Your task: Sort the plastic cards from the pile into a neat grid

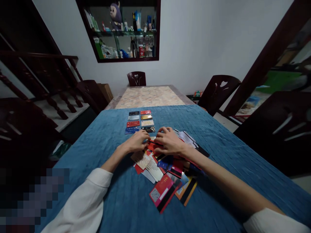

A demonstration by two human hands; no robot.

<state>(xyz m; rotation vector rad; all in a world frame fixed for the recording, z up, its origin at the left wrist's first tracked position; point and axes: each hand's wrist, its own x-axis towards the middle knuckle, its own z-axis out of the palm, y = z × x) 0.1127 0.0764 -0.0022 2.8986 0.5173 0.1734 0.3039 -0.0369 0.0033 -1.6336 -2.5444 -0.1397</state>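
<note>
My left hand point(138, 141) is closed, its bent fingertips at the left edge of a red card point(152, 146) on top of the pile. Curled over the same card from the other side is my right hand point(168, 142), also closed; its palm covers some cards below. The loose pile of cards point(155, 170) overlaps at many angles in red, white, beige, blue and black. Nearest me lie a magenta card point(162, 194) with a dark stripe and an orange card point(187, 191). Beyond my hands, two columns of cards point(133, 123) lie flat, side by side.
A blue cloth point(111, 200) covers the near table; a patterned top point(148, 95) shows at its far end. White-backed cards point(187, 137) and a black card point(202, 150) lie right of my right hand. Chairs point(220, 90) stand around the table. A shelf niche point(126, 32) is in the wall.
</note>
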